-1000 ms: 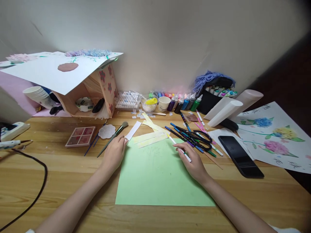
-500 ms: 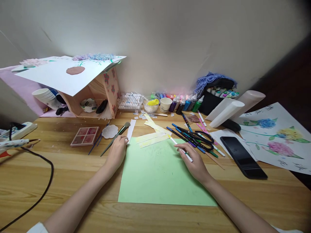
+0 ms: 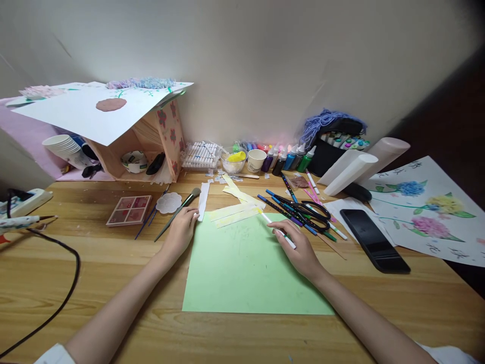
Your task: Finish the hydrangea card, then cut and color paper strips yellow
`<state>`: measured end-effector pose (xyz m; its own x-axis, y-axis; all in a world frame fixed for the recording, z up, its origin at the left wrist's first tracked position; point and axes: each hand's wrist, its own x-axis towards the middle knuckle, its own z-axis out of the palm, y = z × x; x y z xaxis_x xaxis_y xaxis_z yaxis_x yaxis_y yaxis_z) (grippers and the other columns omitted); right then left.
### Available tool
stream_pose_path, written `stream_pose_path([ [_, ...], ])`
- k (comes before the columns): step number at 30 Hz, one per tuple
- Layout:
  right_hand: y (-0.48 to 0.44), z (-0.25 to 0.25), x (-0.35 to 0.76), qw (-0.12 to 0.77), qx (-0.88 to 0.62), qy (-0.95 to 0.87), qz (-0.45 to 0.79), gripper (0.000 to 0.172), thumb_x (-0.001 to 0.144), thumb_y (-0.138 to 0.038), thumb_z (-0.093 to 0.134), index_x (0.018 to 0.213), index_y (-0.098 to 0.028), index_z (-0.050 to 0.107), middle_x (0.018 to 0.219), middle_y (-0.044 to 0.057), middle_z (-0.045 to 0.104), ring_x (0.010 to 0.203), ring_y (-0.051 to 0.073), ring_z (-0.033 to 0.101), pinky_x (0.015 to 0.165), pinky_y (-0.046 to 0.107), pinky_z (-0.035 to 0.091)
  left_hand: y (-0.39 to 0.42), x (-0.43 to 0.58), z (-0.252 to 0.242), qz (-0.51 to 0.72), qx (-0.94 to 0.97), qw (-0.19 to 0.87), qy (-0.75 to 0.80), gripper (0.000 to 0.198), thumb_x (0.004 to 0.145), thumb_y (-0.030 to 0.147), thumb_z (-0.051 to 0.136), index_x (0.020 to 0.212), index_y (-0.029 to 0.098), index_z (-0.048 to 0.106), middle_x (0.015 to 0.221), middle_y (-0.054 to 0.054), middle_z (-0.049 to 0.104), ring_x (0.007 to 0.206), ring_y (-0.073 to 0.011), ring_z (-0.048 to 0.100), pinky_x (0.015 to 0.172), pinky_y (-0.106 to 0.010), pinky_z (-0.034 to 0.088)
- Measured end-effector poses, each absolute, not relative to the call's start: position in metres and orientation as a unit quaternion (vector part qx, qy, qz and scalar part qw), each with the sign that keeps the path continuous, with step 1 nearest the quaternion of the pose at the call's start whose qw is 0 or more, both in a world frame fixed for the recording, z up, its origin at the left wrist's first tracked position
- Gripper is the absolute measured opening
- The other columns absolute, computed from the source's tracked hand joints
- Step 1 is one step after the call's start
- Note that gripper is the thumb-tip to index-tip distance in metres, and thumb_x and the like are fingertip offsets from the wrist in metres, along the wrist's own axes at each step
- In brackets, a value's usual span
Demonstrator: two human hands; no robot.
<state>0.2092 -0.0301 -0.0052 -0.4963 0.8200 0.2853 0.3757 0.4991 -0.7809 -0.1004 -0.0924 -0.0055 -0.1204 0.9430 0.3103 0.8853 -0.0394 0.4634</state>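
Note:
My right hand (image 3: 295, 245) grips a white marker pen (image 3: 266, 218) with a yellow tip, which points at the end of the yellow-coloured paper strips (image 3: 235, 215). Those strips overlap the top edge of a green sheet (image 3: 253, 278) lying flat on the table. To the left, my left hand (image 3: 182, 230) has its fingers curled, with the fingertips closed at the lower edge of a white paper strip (image 3: 203, 199). Just beyond that hand a green-handled makeup brush (image 3: 178, 213) lies slantwise, next to a white scalloped dish (image 3: 168, 202).
Several markers and black-handled scissors (image 3: 316, 215) lie right of the green sheet, near a phone (image 3: 373, 240). Paint bottles (image 3: 291, 157), a paper cup (image 3: 256, 161) and a marker case (image 3: 200, 155) line the wall. A decorated box (image 3: 170, 136) stands at the back left.
The whole view has shifted slightly. My right hand with the marker has barely moved, its tip still at the yellow strips. My left hand stays beside the white strip.

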Motion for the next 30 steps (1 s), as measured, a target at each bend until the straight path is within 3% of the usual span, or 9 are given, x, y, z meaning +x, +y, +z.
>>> stream_pose_path([
  [9, -0.029, -0.004, 0.21, 0.361, -0.384, -0.783, 0.33, 0.02, 0.092, -0.029, 0.043, 0.103, -0.023, 0.059, 0.093, 0.005, 0.058, 0.089, 0.02, 0.055, 0.079, 0.033, 0.042, -0.103, -0.076, 0.016, 0.384, 0.706, 0.108, 0.586, 0.027, 0.094, 0.026, 0.037, 0.109, 0.018, 0.058, 0.114, -0.009, 0.058, 0.107, -0.0184, 0.054, 0.092, -0.033, 0.043],
  [17, -0.034, -0.006, 0.214, 0.384, -0.315, -0.803, 0.328, 0.019, 0.091, -0.024, 0.042, 0.101, -0.023, 0.058, 0.083, 0.004, 0.057, 0.078, 0.019, 0.055, 0.072, 0.034, 0.043, -0.111, -0.059, 0.014, 0.292, 0.757, 0.273, 0.517, 0.03, 0.095, 0.027, 0.036, 0.102, 0.019, 0.064, 0.108, -0.008, 0.062, 0.101, -0.0165, 0.058, 0.089, -0.03, 0.047],
  [25, -0.038, -0.001, 0.209, 0.256, -0.233, -0.875, 0.337, 0.019, 0.09, -0.023, 0.044, 0.1, -0.023, 0.061, 0.082, 0.006, 0.063, 0.079, 0.02, 0.055, 0.072, 0.035, 0.044, -0.115, -0.055, 0.014, 0.23, 0.827, 0.169, 0.485, 0.027, 0.093, 0.025, 0.038, 0.104, 0.02, 0.063, 0.112, -0.009, 0.062, 0.102, -0.0175, 0.058, 0.087, -0.031, 0.048],
  [30, -0.03, -0.002, 0.211, 0.246, -0.262, -0.872, 0.332, 0.019, 0.09, -0.021, 0.044, 0.098, -0.022, 0.062, 0.084, 0.005, 0.064, 0.082, 0.02, 0.055, 0.074, 0.035, 0.043, -0.114, -0.056, 0.013, 0.187, 0.865, 0.141, 0.444, 0.025, 0.092, 0.023, 0.04, 0.102, 0.019, 0.062, 0.109, -0.007, 0.065, 0.1, -0.0173, 0.059, 0.084, -0.032, 0.049],
])
